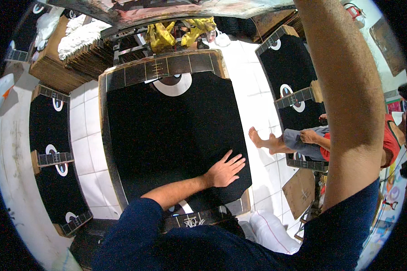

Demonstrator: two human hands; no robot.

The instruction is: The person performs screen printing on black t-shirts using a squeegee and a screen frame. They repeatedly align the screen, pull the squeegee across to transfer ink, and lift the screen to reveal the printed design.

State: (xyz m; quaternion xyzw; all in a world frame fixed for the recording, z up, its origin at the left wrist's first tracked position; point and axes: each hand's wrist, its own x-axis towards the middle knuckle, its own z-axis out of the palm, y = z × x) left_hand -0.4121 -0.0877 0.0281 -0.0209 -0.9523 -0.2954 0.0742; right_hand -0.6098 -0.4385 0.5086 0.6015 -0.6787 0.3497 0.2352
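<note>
My left hand [226, 169] lies on a large black fabric sheet [172, 122], fingers spread, near its right edge. The sheet sits on a board with gridded dark strips [181, 63] at both ends and partly visible white round prints [174, 90]. My right forearm [350, 90] rises along the right of the view and leaves the top edge, so my right hand is out of sight. Above the board hangs a large stained frame or panel [190, 9].
Similar black-covered boards stand at left [49, 122] and right [289, 63], across white tiles [86, 149]. A barefoot co-worker [389, 135] in red is at right. Cardboard stacks [54, 67], yellow crumpled material [163, 36] and a white sack [271, 230] surround the board.
</note>
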